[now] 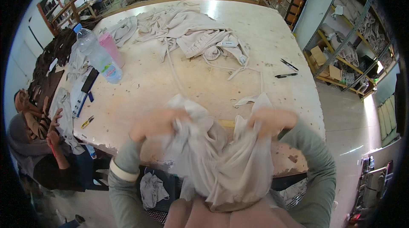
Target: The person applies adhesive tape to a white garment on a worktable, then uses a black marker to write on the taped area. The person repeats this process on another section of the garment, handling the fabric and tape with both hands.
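Note:
Both my hands grip a pale beige garment that hangs bunched in front of me at the near edge of the worktable. My left hand is closed on its left upper fold. My right hand is closed on its right upper fold. Both hands are blurred. A long cord runs from the garment across the table toward a pile of similar beige garments at the far side.
A clear water bottle and a pink bottle stand at the table's left. Two pens lie at the right. A seated person is at lower left. Shelves with fabric line the right wall.

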The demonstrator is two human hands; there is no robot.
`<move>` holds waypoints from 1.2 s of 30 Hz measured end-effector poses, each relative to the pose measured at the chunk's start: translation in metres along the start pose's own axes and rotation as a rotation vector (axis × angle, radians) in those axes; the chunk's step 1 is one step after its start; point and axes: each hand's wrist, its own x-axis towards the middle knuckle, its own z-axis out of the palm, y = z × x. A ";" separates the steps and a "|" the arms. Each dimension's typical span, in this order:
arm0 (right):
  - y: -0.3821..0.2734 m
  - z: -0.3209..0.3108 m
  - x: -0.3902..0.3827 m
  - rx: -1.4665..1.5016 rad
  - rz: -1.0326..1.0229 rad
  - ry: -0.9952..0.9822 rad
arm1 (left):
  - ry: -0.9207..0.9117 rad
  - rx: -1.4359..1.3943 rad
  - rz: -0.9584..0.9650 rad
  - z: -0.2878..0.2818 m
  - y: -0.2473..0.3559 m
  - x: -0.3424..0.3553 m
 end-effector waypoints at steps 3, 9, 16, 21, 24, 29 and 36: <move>0.006 -0.070 -0.036 -0.032 0.062 1.338 | 0.874 0.400 -0.197 -0.084 -0.010 0.013; 0.022 -0.097 -0.127 0.081 -0.050 1.544 | 1.313 0.616 -0.266 -0.135 -0.010 -0.076; 0.103 0.017 -0.112 -0.082 0.058 1.382 | 0.907 0.597 -0.469 -0.002 -0.013 -0.117; 0.110 0.106 -0.108 0.174 0.125 1.057 | 0.780 0.556 -0.641 0.093 -0.002 -0.145; 0.121 0.129 -0.108 0.084 0.282 1.166 | 1.064 0.527 -0.872 0.141 0.005 -0.160; 0.144 0.135 -0.110 -0.204 0.329 1.274 | 1.551 0.483 -1.044 0.190 0.010 -0.169; 0.155 0.135 -0.111 -0.167 0.413 1.268 | 1.800 -0.375 -0.979 0.208 0.017 -0.169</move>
